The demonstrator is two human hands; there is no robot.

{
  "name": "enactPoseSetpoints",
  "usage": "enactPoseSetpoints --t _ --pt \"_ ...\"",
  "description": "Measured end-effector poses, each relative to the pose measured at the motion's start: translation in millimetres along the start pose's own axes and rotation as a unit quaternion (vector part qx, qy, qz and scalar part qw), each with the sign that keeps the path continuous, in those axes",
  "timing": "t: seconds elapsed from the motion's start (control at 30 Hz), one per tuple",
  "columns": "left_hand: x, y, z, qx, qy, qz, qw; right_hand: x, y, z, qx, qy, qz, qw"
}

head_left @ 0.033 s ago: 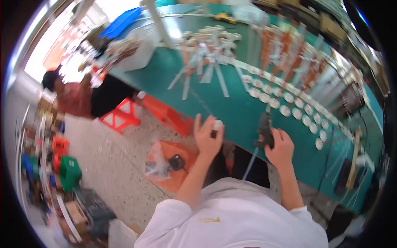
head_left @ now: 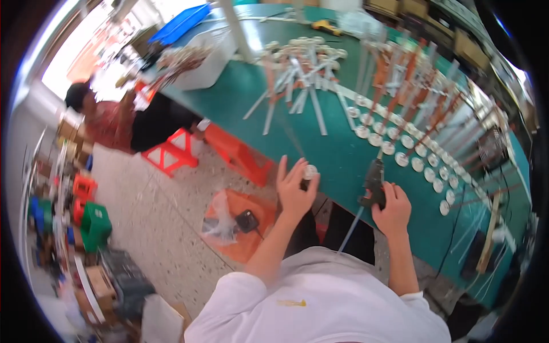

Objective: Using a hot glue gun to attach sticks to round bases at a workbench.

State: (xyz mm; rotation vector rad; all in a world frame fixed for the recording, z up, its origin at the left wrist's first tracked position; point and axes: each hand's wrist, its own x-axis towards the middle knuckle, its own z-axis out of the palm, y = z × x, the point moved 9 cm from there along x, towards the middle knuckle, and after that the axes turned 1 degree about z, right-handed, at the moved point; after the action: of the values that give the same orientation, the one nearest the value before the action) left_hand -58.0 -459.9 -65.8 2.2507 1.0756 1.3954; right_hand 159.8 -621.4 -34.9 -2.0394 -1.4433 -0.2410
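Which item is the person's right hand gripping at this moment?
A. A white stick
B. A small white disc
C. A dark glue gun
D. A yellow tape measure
C. The right hand is closed around the handle of a dark glue gun at the edge of the green table, while the left hand is the one holding a small white disc.

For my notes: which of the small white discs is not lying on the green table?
The white disc pinched in the left hand; the other discs lie in rows.
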Motion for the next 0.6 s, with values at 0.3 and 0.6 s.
enactPoseSetpoints --t 0.3,0.6 --pt "1.4 -20.2 -20.6 0.031 0.005 -0.005 1.000 16.5 -24.0 8.5 0.013 -0.006 -0.048 0.999" --pt "38.5 -15.5 -21.3 -0.023 -0.162 0.051 0.985 8.4 -5.5 14.6 -0.001 -0.032 0.003 0.999"
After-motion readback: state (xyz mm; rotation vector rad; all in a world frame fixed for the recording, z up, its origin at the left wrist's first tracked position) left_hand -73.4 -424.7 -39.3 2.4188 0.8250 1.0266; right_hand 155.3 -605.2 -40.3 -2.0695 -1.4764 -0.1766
